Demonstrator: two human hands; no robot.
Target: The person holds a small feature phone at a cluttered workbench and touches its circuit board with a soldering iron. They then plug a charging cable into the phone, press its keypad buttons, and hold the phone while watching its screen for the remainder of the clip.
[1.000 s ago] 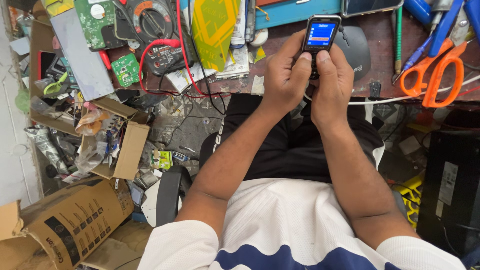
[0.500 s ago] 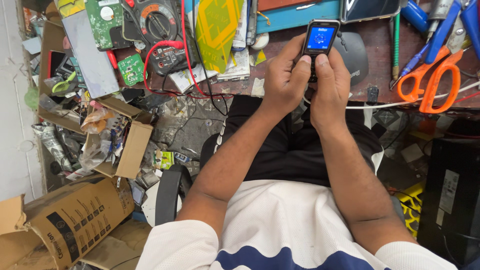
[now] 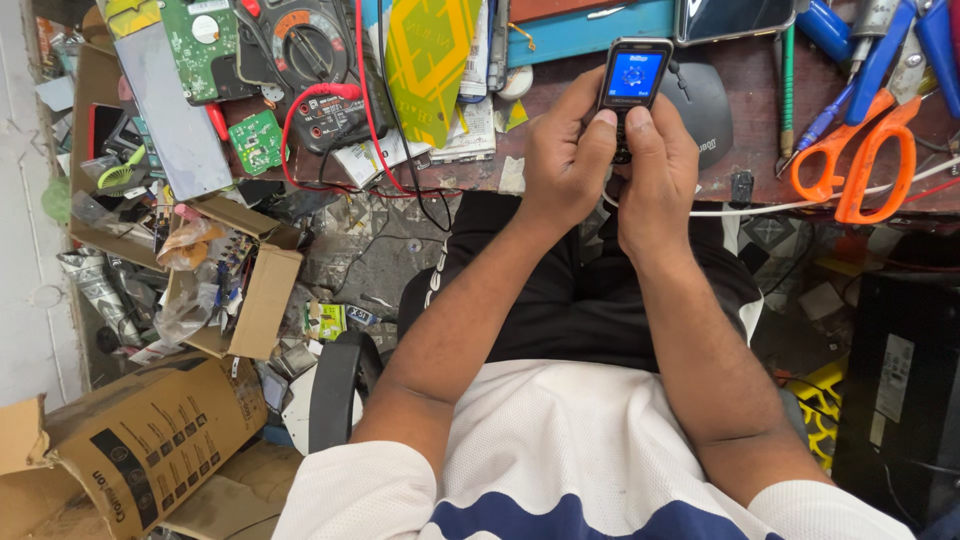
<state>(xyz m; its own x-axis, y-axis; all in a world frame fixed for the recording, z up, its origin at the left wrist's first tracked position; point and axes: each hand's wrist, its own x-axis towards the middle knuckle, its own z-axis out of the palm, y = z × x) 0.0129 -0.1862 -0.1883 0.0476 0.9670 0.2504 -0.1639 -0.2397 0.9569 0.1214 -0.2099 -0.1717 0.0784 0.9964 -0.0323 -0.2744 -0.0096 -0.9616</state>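
Note:
A small black keypad phone with a lit blue screen is held upright in both my hands over the front edge of the brown workbench. My left hand wraps its left side, thumb on the keys. My right hand wraps the right side, its thumb also on the keypad. The phone's lower half is hidden by my fingers.
A black computer mouse lies just right of the phone. Orange scissors and blue tools lie at the right. A multimeter with red leads and green circuit boards sit at the left. Cardboard boxes and scrap cover the floor.
My hands and the phone keep their grip; the view has shifted slightly, and the thumbs have moved a little over the keypad.

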